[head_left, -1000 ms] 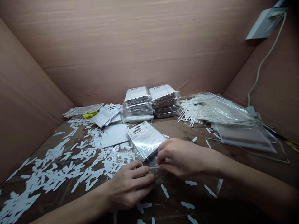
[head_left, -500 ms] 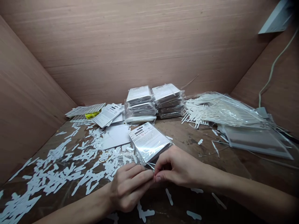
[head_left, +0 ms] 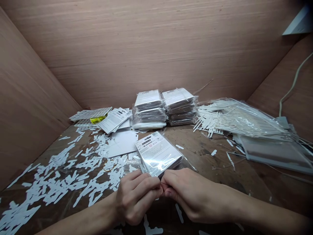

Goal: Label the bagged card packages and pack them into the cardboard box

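Note:
A clear plastic bag (head_left: 189, 163) with a stack of printed white cards (head_left: 158, 155) inside lies in front of me, its near end at my fingers. My left hand (head_left: 140, 194) is closed at that near end, fingers curled and thumb hidden. Right against it, my right hand (head_left: 188, 191) is closed too, pinching at the same spot. The fingertips of both hands meet at the bag's near edge. What exactly lies between them is hidden, though it appears to be the bag's film.
Two stacks of bagged cards (head_left: 149, 104) stand by the back wall. Loose cards (head_left: 114, 120) and a yellow label (head_left: 97, 119) lie left of them. White paper scraps (head_left: 66, 182) cover the left side. White strips (head_left: 207, 119) and clear plastic sleeves (head_left: 256, 117) lie at right.
My right hand has turned knuckles-up and closed more tightly beside the left. The bag's loose right side now shows spread out. The view has shifted slightly.

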The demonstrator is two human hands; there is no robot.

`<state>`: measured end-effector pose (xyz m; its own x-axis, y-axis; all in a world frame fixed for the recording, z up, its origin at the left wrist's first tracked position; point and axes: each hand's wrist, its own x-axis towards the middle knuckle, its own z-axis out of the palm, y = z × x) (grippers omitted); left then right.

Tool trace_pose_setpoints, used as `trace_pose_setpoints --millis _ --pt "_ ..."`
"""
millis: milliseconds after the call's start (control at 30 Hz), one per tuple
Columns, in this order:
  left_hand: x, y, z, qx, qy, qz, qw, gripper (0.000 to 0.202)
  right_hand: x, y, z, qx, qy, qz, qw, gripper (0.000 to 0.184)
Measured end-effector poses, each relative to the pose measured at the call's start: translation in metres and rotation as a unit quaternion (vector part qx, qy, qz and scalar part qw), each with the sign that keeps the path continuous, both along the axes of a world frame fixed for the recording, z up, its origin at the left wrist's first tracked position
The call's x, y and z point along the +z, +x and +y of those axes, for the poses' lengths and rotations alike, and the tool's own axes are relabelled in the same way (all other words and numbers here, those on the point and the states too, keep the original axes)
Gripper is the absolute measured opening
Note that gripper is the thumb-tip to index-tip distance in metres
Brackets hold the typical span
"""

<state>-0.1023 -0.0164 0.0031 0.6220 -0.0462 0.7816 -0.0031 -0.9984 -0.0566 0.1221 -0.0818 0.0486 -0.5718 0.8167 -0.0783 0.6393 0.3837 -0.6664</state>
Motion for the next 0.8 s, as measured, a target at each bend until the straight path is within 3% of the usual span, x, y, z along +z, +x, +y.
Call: trace_pose_setpoints --millis 200,300,433,567,733,800 --pt "0.005 0.000 0.000 0.010 0.016 0.012 1.000 0.014 -0.001 0.009 0.008 -0.015 -0.015 0.069 0.997 0.010" --pt "0.001 -0.004 0.006 -0.038 -0.044 0.078 0.995 0.010 -0.008 0.011 0.009 0.005 0.001 0.034 0.999 0.009" --pt "-0.002 -0.004 0.013 -0.097 -0.096 0.153 0.979 0.026 -0.015 0.012 0.008 0.060 0.018 -0.045 0.997 0.014" --pt "0.000 0.007 0.011 -0.102 -0.070 0.150 0.981 0.003 -0.019 0.012 0.008 0.093 0.020 -0.052 0.994 0.017" --pt "0.000 0.013 0.006 -0.105 -0.020 0.101 0.989 0.015 -0.015 0.013 0.010 0.065 -0.029 0.050 0.996 0.013" --pt "0.001 0.012 0.006 -0.096 0.017 0.067 0.993 0.014 -0.011 0.015 0.011 0.033 -0.016 0.090 0.995 0.010"
